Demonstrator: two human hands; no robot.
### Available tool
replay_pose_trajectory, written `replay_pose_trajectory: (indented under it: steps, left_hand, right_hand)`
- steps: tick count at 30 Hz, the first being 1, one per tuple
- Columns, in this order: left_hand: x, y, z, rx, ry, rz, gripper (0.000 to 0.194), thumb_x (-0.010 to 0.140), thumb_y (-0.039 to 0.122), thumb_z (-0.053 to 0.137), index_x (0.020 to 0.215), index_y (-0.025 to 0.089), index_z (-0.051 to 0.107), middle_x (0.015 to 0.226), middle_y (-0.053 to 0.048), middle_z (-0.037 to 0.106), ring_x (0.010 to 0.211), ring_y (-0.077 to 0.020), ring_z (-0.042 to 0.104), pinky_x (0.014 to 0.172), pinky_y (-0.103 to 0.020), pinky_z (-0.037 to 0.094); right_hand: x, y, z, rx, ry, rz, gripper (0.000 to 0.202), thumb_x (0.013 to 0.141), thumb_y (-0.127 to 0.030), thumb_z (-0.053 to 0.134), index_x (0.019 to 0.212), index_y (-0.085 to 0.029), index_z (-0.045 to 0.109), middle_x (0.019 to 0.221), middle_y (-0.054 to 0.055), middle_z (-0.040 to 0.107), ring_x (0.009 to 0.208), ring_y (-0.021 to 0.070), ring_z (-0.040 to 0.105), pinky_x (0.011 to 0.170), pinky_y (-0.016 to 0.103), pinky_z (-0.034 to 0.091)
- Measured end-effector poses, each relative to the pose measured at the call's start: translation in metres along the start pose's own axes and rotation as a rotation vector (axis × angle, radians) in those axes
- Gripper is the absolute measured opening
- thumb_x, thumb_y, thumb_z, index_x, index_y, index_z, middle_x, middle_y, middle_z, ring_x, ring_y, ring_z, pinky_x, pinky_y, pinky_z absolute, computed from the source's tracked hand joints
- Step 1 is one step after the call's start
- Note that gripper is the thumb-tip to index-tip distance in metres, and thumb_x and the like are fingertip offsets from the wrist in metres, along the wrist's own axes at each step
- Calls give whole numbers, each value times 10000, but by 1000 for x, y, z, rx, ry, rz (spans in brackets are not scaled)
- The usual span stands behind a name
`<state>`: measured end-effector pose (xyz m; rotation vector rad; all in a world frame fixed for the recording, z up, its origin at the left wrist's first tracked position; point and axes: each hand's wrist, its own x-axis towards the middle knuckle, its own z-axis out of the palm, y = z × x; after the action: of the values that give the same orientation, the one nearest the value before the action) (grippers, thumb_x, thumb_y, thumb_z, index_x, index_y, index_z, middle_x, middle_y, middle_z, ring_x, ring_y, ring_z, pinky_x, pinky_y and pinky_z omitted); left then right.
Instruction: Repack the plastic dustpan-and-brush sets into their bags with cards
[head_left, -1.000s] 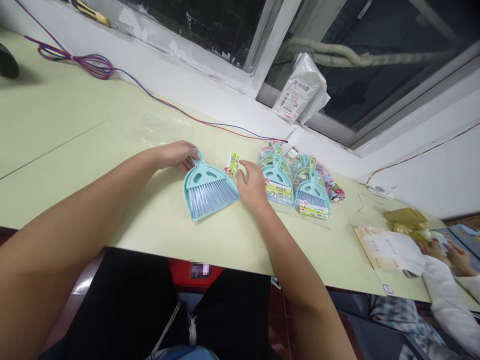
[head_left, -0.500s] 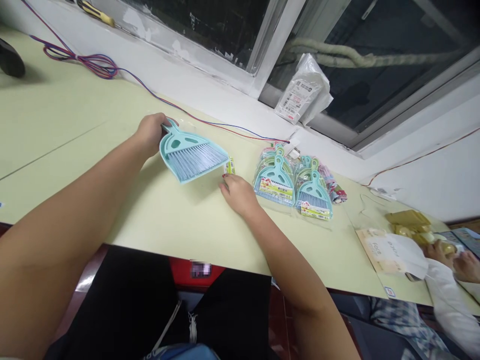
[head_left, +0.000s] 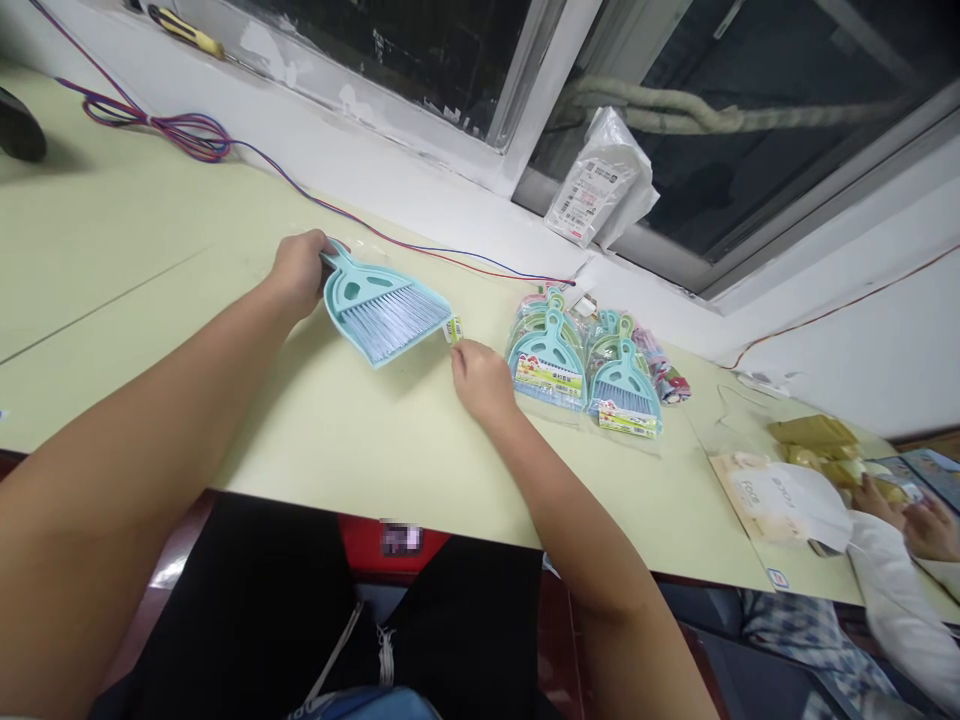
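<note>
My left hand (head_left: 298, 272) is closed round the handle of a light blue dustpan (head_left: 351, 318), which is tilted above the table. A brush with pale bristles (head_left: 397, 318) lies nested in the pan. At the pan's right corner, my right hand (head_left: 480, 378) pinches a small green and white label card (head_left: 453, 329); its fingertips are partly hidden. To the right of that hand lie wrapped dustpan sets, one stack (head_left: 549, 365) nearer and another (head_left: 627, 390) beside it.
A red and blue cable (head_left: 191, 135) runs along the wall side of the table. A plastic packet (head_left: 600, 190) leans at the window. At the right, another person's hands (head_left: 926, 525) are near yellow packages (head_left: 814, 432) and a white bag (head_left: 806, 503).
My right hand has shifted slightly right and up, its fingers now closed at the label card. The card has tilted; the dustpan has barely moved.
</note>
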<state>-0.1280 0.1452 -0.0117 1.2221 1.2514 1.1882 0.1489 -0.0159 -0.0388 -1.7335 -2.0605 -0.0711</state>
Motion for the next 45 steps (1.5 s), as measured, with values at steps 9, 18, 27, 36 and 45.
replay_pose_trajectory:
  steps: [9, 18, 27, 36, 45]
  left_hand:
    - [-19, 5, 24, 86, -118, -51, 182, 770, 315, 559, 888, 176, 567, 640, 0, 576, 604, -142, 575, 628, -318, 490]
    - [-36, 5, 43, 199, -315, -24, 271, 713, 272, 560, 954, 176, 639, 727, -89, 705, 608, -222, 670, 606, -357, 541]
    - [-39, 6, 45, 169, -270, -54, 201, 692, 153, 535, 878, 180, 608, 641, -35, 616, 488, -188, 603, 484, -290, 477]
    - [-32, -4, 41, 339, -283, 20, 277, 726, 216, 534, 958, 156, 674, 615, -45, 610, 476, -183, 574, 434, -266, 400]
    - [-36, 5, 39, 582, -314, -28, 513, 702, 285, 564, 1168, 146, 728, 613, -85, 637, 565, -241, 614, 529, -334, 467]
  right_hand:
    - [9, 24, -22, 516, 561, 271, 316, 1024, -424, 417, 1165, -195, 583, 1128, 98, 688, 1045, 192, 692, 845, 344, 602]
    - [-6, -4, -12, 310, 309, -93, 389, 1014, -202, 374, 1230, -233, 696, 1261, 65, 733, 1208, 199, 680, 1096, 415, 534]
    - [-7, -1, 7, 291, 196, -286, 375, 979, -121, 483, 1193, -263, 754, 1248, 25, 752, 1169, 183, 709, 1058, 354, 564]
    - [-9, -4, 8, 248, 101, -333, 391, 1001, -117, 487, 1283, -257, 719, 1277, 26, 741, 1182, 188, 703, 1069, 355, 555]
    - [-13, -8, -1, 127, 10, -380, 303, 1028, -177, 505, 1193, -218, 755, 1200, 52, 772, 1084, 215, 728, 982, 357, 561]
